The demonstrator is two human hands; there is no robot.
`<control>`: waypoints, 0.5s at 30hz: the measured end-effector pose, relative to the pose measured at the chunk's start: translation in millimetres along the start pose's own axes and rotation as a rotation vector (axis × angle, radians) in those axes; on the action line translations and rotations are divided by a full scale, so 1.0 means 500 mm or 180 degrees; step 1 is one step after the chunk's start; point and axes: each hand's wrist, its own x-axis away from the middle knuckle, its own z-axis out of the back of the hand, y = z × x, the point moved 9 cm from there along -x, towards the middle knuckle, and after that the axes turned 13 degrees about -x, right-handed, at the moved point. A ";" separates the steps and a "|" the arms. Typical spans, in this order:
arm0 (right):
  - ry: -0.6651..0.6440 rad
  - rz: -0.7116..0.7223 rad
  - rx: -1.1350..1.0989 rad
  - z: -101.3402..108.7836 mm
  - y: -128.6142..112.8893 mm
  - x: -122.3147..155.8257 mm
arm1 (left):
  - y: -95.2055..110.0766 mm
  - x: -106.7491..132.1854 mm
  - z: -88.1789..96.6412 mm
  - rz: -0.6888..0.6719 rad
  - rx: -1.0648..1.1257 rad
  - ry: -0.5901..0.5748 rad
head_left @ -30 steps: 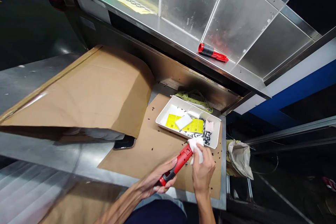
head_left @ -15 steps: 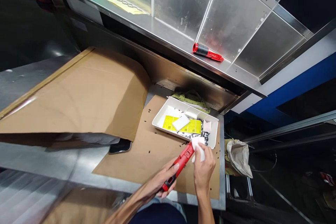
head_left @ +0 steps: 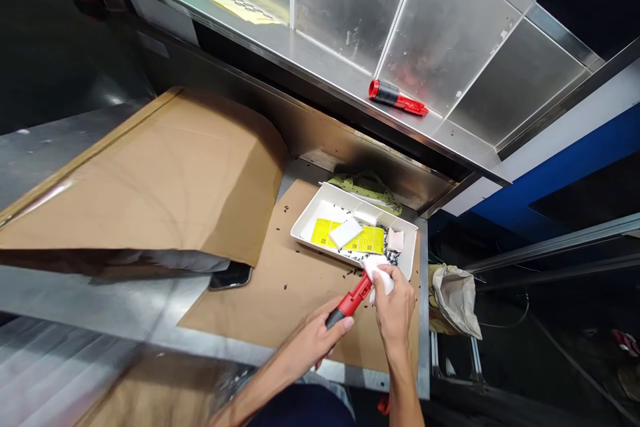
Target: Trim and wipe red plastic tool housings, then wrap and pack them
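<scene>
My left hand [head_left: 314, 337] is closed around the handle of a red and black hand tool [head_left: 351, 301], which points up and right. At the tool's tip, my right hand [head_left: 395, 310] pinches a small white cloth [head_left: 376, 268]. Both hands hover over the brown cardboard sheet [head_left: 295, 287] on the metal bench. Just beyond them sits a white plastic tray [head_left: 320, 210] with yellow labels, white pads and several small black parts inside.
A large bent cardboard sheet [head_left: 150, 173] covers the bench at left, with a dark phone [head_left: 231, 276] poking out beneath it. A second red and black tool [head_left: 396, 97] lies on the steel shelf above. A crumpled bag [head_left: 456, 299] hangs off the bench's right edge.
Both hands have shifted slightly up and right. My left hand has slid along the tool's handle, hiding more of it, while the cloth stays against the tip.
</scene>
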 end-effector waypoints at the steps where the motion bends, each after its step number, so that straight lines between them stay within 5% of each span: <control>1: 0.0013 -0.0040 0.0015 -0.001 0.000 0.000 | 0.001 -0.001 0.003 0.0001 -0.0098 0.0065; 6: 0.0102 -0.0140 0.0358 -0.008 -0.001 0.002 | 0.027 0.001 0.022 -0.0368 -0.0466 0.0469; 10: 0.0120 -0.0105 0.0287 -0.016 0.016 -0.002 | 0.009 -0.002 0.019 -0.0303 -0.0455 0.0519; 15: 0.0531 -0.0098 -0.0225 0.036 0.078 -0.037 | -0.035 -0.003 -0.025 0.0249 0.1426 -0.0403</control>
